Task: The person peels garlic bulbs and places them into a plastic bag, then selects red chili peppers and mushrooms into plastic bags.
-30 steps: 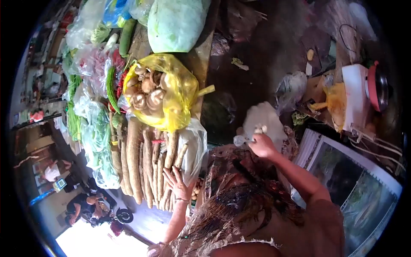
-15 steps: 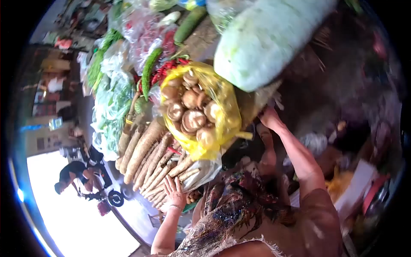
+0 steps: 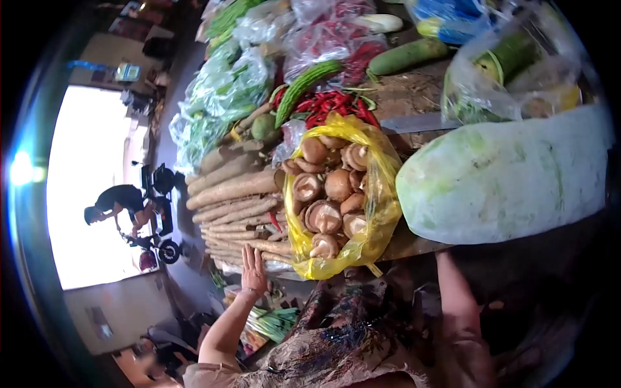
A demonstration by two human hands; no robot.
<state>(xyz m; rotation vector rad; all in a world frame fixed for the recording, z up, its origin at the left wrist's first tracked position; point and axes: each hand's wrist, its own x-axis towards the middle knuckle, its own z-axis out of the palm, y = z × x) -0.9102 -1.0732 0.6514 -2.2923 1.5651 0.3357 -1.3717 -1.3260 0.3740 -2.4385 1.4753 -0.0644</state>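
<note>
My left hand (image 3: 254, 273) lies flat, fingers stretched out, against the near end of a row of long brown yams (image 3: 236, 189). Right of the yams, an open yellow plastic bag (image 3: 388, 216) holds several shiitake mushrooms (image 3: 338, 185). A large pale winter melon (image 3: 498, 181) lies on the board to the right of that bag. My right forearm (image 3: 456, 291) reaches up to the board's edge below the melon. The fingers of my right hand are hidden there, so what they touch does not show.
Behind the mushrooms are red chillies (image 3: 333, 107), a bitter gourd (image 3: 304, 87) and a green gourd (image 3: 407, 57). A knife blade (image 3: 420, 123) lies behind the melon. Bagged greens (image 3: 223, 97) stand at the left. A person (image 3: 123, 207) bends over a scooter (image 3: 158, 242) outside.
The view has swung, so the produce now appears further right and more level. My left hand stays flat at the yams. My right hand has slipped out of sight below the board's edge.
</note>
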